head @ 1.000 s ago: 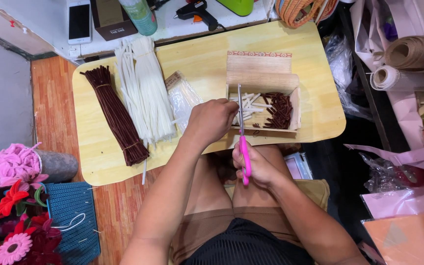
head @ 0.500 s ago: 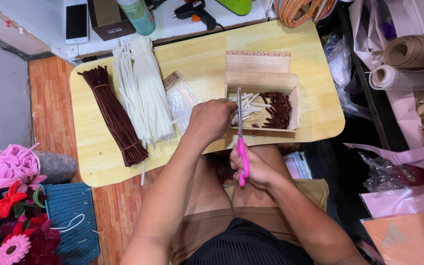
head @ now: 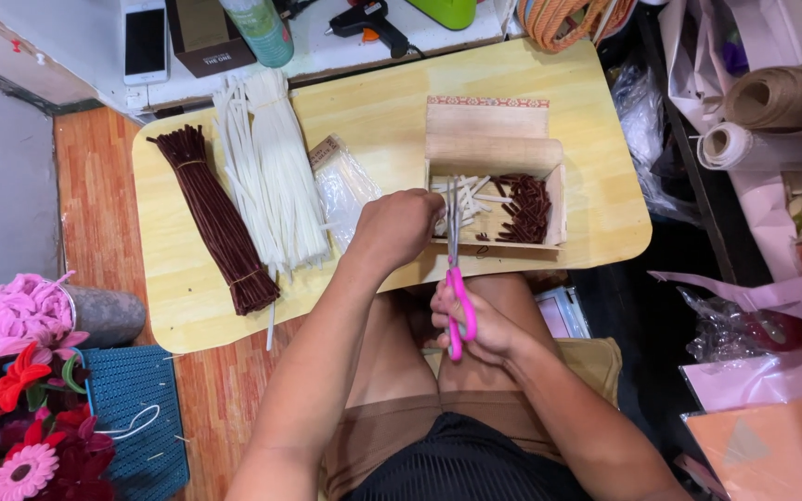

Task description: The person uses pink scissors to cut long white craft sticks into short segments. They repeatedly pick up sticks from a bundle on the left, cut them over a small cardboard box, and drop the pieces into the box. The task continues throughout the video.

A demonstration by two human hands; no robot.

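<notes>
Scissors over a small box of cut stems, centre of the frame.

The right hand (head: 475, 320) is curled shut through the pink handles of the scissors (head: 455, 269), whose long axis runs straight up the frame, blades pointing into the cardboard box (head: 494, 153). The left hand (head: 396, 227) is closed in a loose fist at the box's left edge; what it pinches is hidden. Bare tabletop (head: 596, 199) lies right of the box, near the table's rounded edge.
</notes>
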